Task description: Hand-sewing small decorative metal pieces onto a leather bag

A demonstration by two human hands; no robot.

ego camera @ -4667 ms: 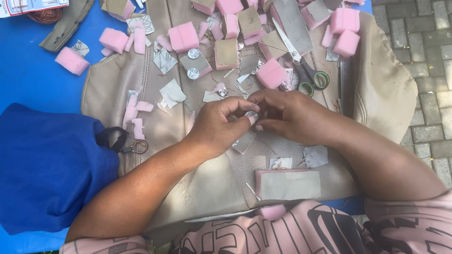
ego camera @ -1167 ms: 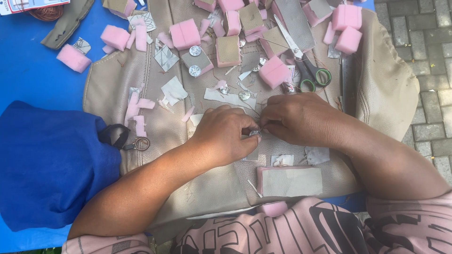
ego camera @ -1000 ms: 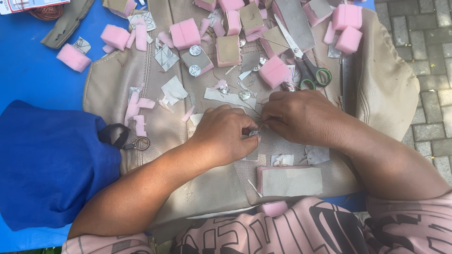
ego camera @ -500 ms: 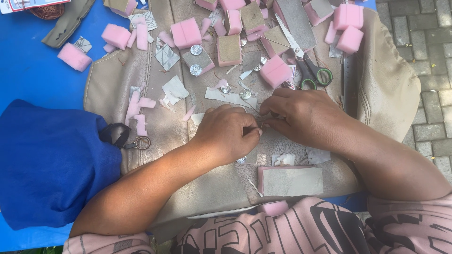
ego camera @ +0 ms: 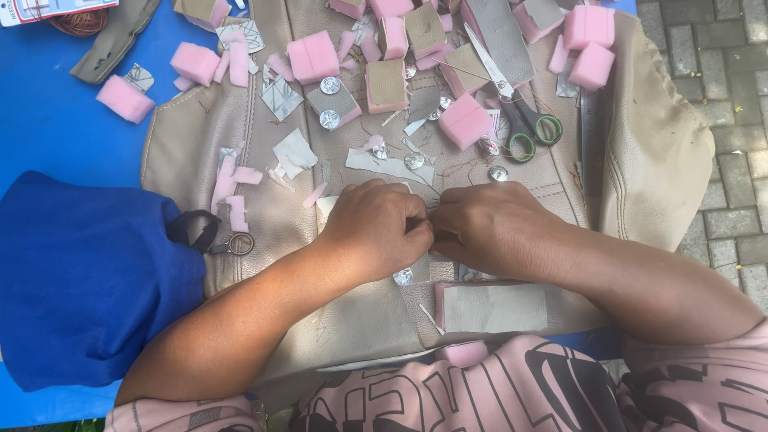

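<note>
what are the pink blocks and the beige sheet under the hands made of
The pink blocks look like soft foam: matte, with a spongy surface and cut edges. The beige sheet looks like leather or faux leather, smooth with a slight sheen and stitched seams; which one is unclear.

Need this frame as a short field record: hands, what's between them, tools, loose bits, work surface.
left hand: curled, fingertips pressed toward the other hand
right hand: curled, fingertips meeting the left
held item: hidden between the fingertips, cannot tell
scissors: lying beyond the hands, green-rimmed handles, untouched
pink foam blocks: scattered across the far side
silver discs: several loose, one more just below the left hand
beige leather sheet: spread under everything
blue table: under the sheet
blue cloth: bunched beside the left forearm
</note>
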